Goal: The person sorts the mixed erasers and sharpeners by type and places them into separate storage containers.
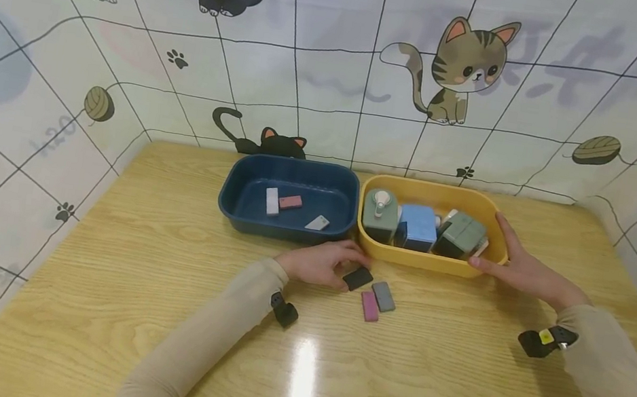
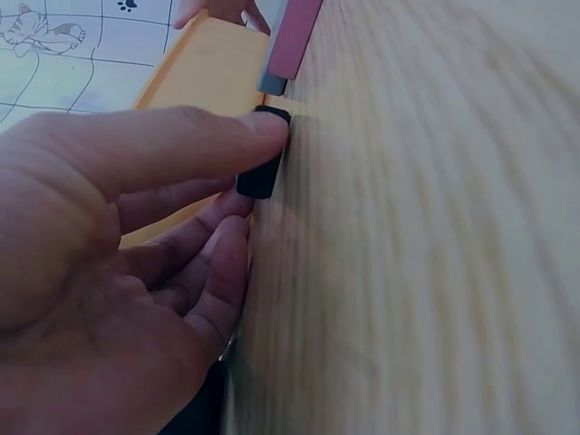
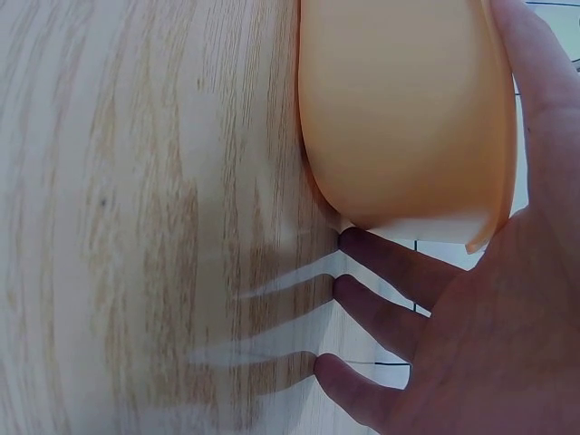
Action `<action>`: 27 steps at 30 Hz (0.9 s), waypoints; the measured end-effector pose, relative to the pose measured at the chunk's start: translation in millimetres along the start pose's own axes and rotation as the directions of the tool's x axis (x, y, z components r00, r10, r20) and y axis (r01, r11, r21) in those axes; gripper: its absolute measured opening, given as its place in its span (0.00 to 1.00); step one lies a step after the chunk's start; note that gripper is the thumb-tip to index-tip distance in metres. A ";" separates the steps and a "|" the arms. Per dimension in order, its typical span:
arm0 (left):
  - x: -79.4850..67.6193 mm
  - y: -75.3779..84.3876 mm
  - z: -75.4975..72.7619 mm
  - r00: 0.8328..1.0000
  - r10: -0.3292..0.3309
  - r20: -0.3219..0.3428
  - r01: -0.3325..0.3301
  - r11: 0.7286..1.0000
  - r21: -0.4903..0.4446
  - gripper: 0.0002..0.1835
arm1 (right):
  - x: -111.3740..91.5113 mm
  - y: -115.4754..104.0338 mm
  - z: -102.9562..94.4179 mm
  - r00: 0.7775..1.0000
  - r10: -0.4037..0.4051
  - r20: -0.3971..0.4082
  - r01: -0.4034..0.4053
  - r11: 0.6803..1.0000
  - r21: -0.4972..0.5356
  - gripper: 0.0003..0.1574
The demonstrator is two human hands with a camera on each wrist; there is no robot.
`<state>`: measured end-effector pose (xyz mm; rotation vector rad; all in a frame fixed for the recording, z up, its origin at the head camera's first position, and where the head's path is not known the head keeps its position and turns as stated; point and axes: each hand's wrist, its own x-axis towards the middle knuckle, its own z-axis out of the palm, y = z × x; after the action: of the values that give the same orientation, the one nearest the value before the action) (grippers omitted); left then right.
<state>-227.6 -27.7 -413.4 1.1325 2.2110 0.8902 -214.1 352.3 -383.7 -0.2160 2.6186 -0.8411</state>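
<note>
Black block [image 1: 359,278] seems pinched by left hand [image 1: 321,264], right hand [image 1: 532,273] spread against yellow bin [image 1: 420,260].

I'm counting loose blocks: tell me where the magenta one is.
In the head view, the magenta block lies on the table, slightly right of centre, beside the gray block.

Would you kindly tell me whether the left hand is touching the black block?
Touching: the left wrist view shows the left hand with its thumb tip laid directly against the black block.
</note>
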 end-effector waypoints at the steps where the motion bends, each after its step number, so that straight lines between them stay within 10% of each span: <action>1: 0.2 0.1 0.1 1.000 0.005 -0.006 -0.005 1.000 0.006 0.30 | 0.1 0.1 -0.2 1.000 0.000 0.001 0.000 1.000 0.000 0.68; 27: 2.4 0.4 3.2 0.997 0.036 -0.061 -0.033 0.998 0.054 0.27 | 1.3 2.6 -0.2 1.000 -0.005 -0.001 0.005 1.000 0.002 0.68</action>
<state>-226.5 -24.5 -415.6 1.1854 2.2839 0.8972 -215.4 354.2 -385.5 -0.2210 2.6192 -0.8463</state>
